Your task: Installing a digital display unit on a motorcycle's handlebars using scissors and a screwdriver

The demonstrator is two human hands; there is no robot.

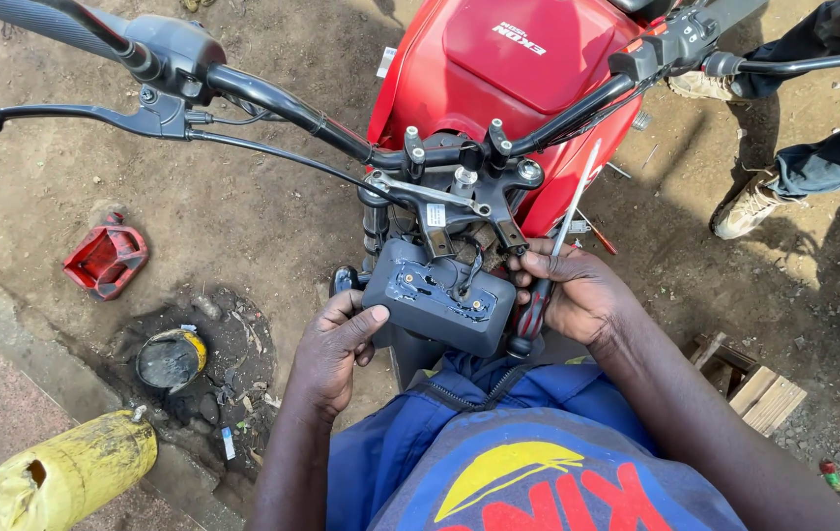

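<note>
Head view down over a red motorcycle [528, 59], left hand [333, 352] cupping the dark grey box [436, 300] below the handlebar [341, 133], right hand [574, 292] closed around a screwdriver [550, 265], its grip tight, yellow jug [71, 472] on the dirt ground [243, 216].

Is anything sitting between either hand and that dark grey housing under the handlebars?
Nothing visible does. The left hand already rests on the dark grey housing at its left edge, and the right hand, gripping a screwdriver, touches its right side.

One motorcycle [528, 69], one screwdriver [548, 265], two hands [336, 354], one yellow jerrycan [71, 472].
</note>
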